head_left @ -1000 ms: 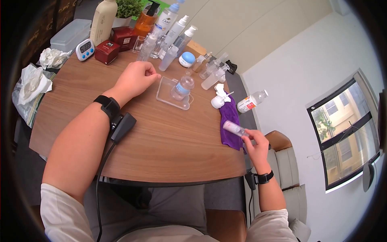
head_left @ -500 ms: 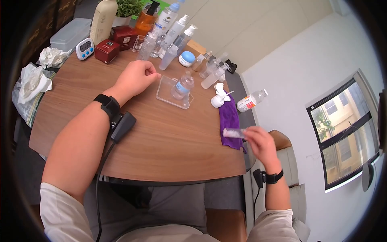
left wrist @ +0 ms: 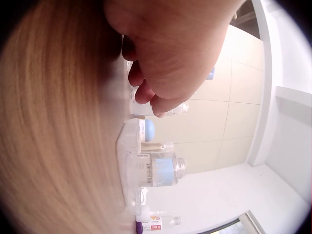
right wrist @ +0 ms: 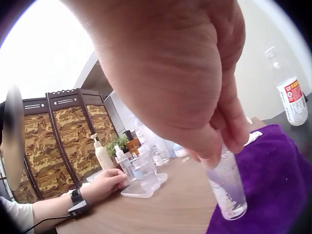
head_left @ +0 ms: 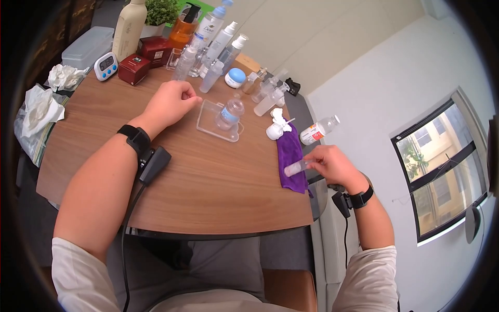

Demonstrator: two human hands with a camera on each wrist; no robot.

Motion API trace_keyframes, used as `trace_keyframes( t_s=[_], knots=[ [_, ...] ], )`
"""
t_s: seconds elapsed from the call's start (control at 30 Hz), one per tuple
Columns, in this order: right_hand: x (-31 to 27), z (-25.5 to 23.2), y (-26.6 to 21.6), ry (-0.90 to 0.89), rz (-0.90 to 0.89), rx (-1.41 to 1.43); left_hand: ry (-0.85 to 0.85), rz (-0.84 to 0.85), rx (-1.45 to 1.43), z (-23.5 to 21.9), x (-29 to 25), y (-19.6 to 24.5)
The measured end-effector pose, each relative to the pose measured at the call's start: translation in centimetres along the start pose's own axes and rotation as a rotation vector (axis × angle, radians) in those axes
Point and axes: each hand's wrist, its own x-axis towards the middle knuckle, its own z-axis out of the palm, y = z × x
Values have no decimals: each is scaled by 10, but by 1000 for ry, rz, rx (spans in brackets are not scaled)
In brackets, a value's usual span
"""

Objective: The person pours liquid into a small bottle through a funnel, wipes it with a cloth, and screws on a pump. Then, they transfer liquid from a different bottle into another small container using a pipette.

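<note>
My right hand [head_left: 335,162] pinches the upper end of a small clear bottle [head_left: 295,168] with whitish-pink marks on it. In the right wrist view the bottle [right wrist: 229,190] tilts slightly, its lower end close over the purple cloth [right wrist: 273,170]. The fingers hide its top. My left hand [head_left: 169,101] rests on the table with fingers loosely curled and nothing in them. Just beyond its fingertips lies a clear plastic tray [head_left: 205,127], on which stands an uncapped clear bottle [head_left: 230,113] with a blue label.
Pump and spray bottles crowd the back, with a blue-lidded jar [head_left: 235,78], red boxes [head_left: 133,69] and a timer [head_left: 106,66]. A white bottle [head_left: 274,131] with tissue sits at the cloth's far end. A red-labelled bottle [head_left: 319,130] stands beyond the cloth. Crumpled tissues [head_left: 39,109] lie left.
My right hand has swung from the table's right edge to above the cloth's right side, turning the bottle so its free end points lower. My left hand has stayed in place.
</note>
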Motion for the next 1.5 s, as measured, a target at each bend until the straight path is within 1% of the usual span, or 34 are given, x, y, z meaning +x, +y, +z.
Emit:
trace_keyframes(
  t_s=[0.03,0.1,0.13,0.2,0.23,0.3,0.33,0.4,0.43,0.5,0.53,0.6,0.67,0.7,0.73,0.77,0.83,0.87,1.03,1.07,1.1,1.17,1.2,1.27,1.3,1.37,1.4,1.43,1.5],
  knots=[
    [2,-1,-3,1,-2,-4,27,30,4,1,1,-1],
    [7,1,-12,-23,226,-81,57,45,6,1,-3,-3],
    [9,7,-9,-27,220,-81,51,54,14,1,-2,-3],
    [8,22,-4,128,-36,-214,36,63,24,1,-3,-4],
    [5,24,-4,130,-32,-211,31,49,5,2,-3,-3],
    [5,17,-26,94,-127,-256,34,36,-16,0,0,-2],
    [4,15,-33,92,-127,-258,25,38,-14,1,0,-3],
    [3,15,-42,68,-327,-454,19,39,-14,2,0,-4],
    [1,17,-42,66,-328,-454,33,67,-10,3,0,-5],
    [0,19,-43,58,-323,-620,52,92,-4,1,-1,-4],
    [0,23,-42,59,-328,-622,35,71,3,1,-1,-3],
    [1,34,-42,-55,-409,-683,14,53,9,-2,-1,1],
    [3,38,-50,-65,-419,-695,-37,4,13,-4,-1,3],
    [3,39,-54,-76,-428,-706,-42,7,12,-2,-2,3],
    [5,42,-52,-21,-459,-694,-35,-1,6,-2,-1,3],
    [7,45,-50,-20,-461,-698,-24,-11,1,-2,0,2],
    [8,51,-48,84,-490,-716,-17,10,8,-2,0,1],
    [8,54,-48,84,-498,-716,-12,33,17,-3,-1,0],
    [-11,74,-42,158,-468,-688,-26,22,14,-5,-1,3],
    [-17,78,-39,176,-411,-613,-32,26,13,-5,-2,3],
    [-22,81,-34,173,-412,-613,-33,24,11,-4,-1,3],
    [-32,88,-26,339,-258,-381,-42,26,9,-4,-1,1],
    [-37,94,-22,339,-260,-382,-41,27,9,-4,-2,2],
    [-46,108,-12,636,-70,-61,-21,25,32,-5,-2,3],
    [-52,115,-5,635,-74,-62,-17,23,32,-6,-3,3],
    [-64,128,10,702,157,376,-19,28,30,-4,-3,2],
    [-71,131,17,661,320,554,-26,29,31,-3,-3,2],
    [-75,134,25,664,327,556,-30,20,20,-3,-3,1],
    [-75,132,35,620,486,1125,-31,15,10,-4,-2,2]
  ],
)
